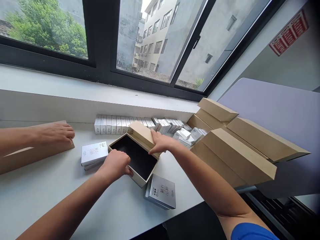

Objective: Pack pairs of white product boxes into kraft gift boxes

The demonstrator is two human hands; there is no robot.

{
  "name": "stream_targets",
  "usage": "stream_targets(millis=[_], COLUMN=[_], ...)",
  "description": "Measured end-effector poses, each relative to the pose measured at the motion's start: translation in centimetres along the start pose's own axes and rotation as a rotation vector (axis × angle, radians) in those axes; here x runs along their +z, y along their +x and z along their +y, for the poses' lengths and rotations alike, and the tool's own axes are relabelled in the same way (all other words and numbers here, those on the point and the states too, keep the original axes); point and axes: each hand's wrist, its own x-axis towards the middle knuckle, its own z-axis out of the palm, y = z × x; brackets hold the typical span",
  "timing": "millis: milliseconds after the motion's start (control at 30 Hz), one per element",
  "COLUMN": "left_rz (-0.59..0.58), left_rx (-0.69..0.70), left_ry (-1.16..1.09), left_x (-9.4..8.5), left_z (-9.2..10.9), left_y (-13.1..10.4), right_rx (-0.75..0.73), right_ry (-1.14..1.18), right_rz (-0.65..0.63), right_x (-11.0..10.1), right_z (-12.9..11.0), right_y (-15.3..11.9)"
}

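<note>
An open kraft-coloured box with a black, bare interior stands tilted to the view on the white table. My left hand grips its near-left wall, the thumb outside and the fingers curled over the rim. At the opposite side, my right hand lies with thumb and fingers apart on the raised lid flap. Left of the box is a small stack of white cartons. Another stack of silver-white cartons sits by its near right corner.
Small white cartons line the wall, with a looser pile further right. A large open cardboard box stands at the right. Another person's hand rests on a brown box at the left.
</note>
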Motion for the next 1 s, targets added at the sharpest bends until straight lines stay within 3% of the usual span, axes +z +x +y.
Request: stream_targets(millis=[100,267,367,500,700,767,833,933,1000], left_rz=[-0.007,-0.008,-0.027,-0.046,-0.005,0.029,0.079,0.176,0.226], left_rx=[-0.003,-0.018,-0.017,0.006,0.038,0.043,0.034,-0.052,-0.148], left_ry=[-0.019,-0.084,-0.143,-0.185,-0.181,-0.210,-0.266,-0.325,-0.299], left_x=[0.1,-0.1,-0.5,-1.0,-1.6,-2.0,-2.8,-4.2,-4.7], left_z=[0.4,0.6,0.5,0.0,-1.7,-2.7,-4.1,-6.7,-8.6], left_y=[-0.2,-0.5,-0.9,-1.5,-1.6,-1.8,-2.4,-3.8,-4.6], right_rx=[0.064,0.007,-0.092,-0.254,-0.461,-0.424,-0.280,-0.025,0.013], right_ry=[-0.152,-0.145,-0.141,-0.148,-0.113,-0.111,-0.069,0.032,0.065], right_rz=[0.105,0.232,0.327,0.501,0.753,0.845,0.891,0.766,0.667], right_x=[0.8,-1.6,-3.3,-4.8,-6.0,-5.9,-5.4,-4.1,-3.1], right_z=[-0.9,0.2,0.0,-2.1,-4.8,-4.9,-4.6,-3.7,-3.1], right_y=[0.2,0.0,-0.9,-1.3,3.3,5.6,7.5,8.8,8.6])
